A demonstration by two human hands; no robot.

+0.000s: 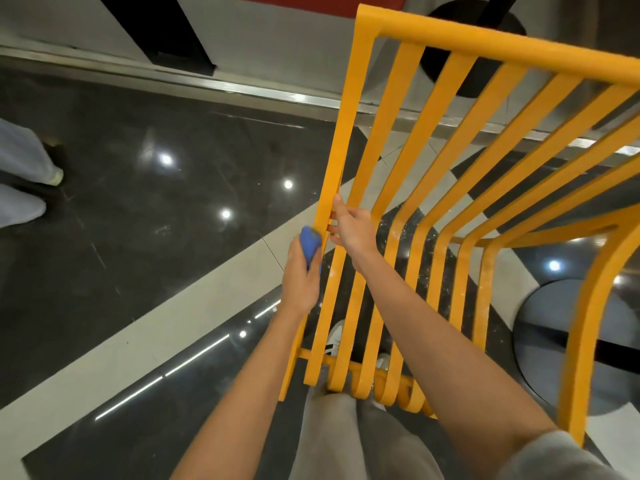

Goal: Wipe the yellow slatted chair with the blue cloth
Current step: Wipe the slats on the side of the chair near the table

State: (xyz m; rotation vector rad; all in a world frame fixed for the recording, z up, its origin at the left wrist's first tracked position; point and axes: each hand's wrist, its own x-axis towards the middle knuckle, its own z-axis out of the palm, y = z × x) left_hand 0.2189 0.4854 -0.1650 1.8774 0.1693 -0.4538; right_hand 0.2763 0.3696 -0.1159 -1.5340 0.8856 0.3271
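Note:
The yellow slatted chair (450, 174) fills the right half of the view, its back slats rising toward the top right and its seat slats curving down toward my legs. My left hand (300, 271) grips the folded blue cloth (310, 244) and holds it against the outer side of the chair's leftmost slat. My right hand (351, 227) holds that same left slat from the inner side, its fingers curled round the edge. Both forearms reach up from the bottom of the view.
The floor is glossy black tile with pale stripes (173, 327). Another person's legs and shoes (31, 174) stand at the far left. A round black table base (575, 344) sits on the floor behind the chair's right side. A metal threshold strip (242, 88) runs along the wall.

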